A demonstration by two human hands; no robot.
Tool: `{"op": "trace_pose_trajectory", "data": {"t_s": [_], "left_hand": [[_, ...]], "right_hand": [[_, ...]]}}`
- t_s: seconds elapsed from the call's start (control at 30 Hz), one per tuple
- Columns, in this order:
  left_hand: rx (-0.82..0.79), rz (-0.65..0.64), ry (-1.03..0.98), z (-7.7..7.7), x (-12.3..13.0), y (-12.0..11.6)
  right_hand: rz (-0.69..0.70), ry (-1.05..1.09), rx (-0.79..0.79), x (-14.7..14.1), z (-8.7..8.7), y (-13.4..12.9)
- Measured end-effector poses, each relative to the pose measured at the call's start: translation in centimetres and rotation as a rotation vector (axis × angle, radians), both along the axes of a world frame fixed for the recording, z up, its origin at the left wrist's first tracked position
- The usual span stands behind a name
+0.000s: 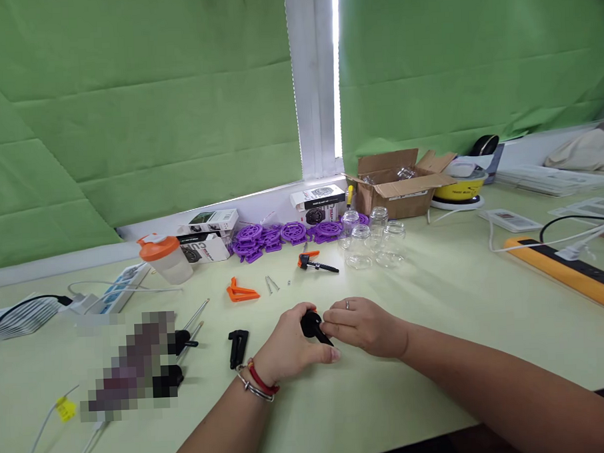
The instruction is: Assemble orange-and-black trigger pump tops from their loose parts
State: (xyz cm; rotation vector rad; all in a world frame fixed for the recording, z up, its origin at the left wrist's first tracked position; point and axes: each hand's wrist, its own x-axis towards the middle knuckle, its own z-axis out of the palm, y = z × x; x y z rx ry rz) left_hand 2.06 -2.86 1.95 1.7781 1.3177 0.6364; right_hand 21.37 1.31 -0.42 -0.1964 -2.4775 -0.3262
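Observation:
My left hand (292, 347) is wrapped round a black part (311, 324) that has a rounded head and a bar pointing down to the right. My right hand (361, 326) meets it from the right, fingertips pressed together against the part; anything smaller between them is hidden. Left of my left wrist lies a black bracket (238, 348). Beyond the hands are an orange bracket (241, 291), two screws (272, 284), a tiny metal piece (289, 282) and a black handle piece (319, 263) beside another orange part (309, 254).
Several purple discs (293, 233), glass jars (361, 240), product boxes (207, 247) and an open carton (398, 189) line the back. Screwdrivers (179, 342) and an orange-lidded bottle (168, 259) are at left. An orange power strip (564, 272) and a yellow container (458, 187) stand right.

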Motion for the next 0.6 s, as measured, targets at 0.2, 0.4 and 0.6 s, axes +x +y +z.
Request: {"op": "trace_pose_trajectory", "data": {"t_s": [0.2,0.4,0.6], "left_hand": [[-0.038,-0.014,0.002,0.05,0.11,0.0],[-0.017,-0.026,0.034,0.0,0.1,-0.08],[-0.014,-0.04,0.088,-0.03,0.27,-0.14]], "right_hand": [[0.004,-0.047,0.05,0.16,0.05,0.11],[0.021,-0.08,0.183,0.31,0.11,0.14],[0.043,-0.102,0.295,0.42,-0.09,0.33]]}}
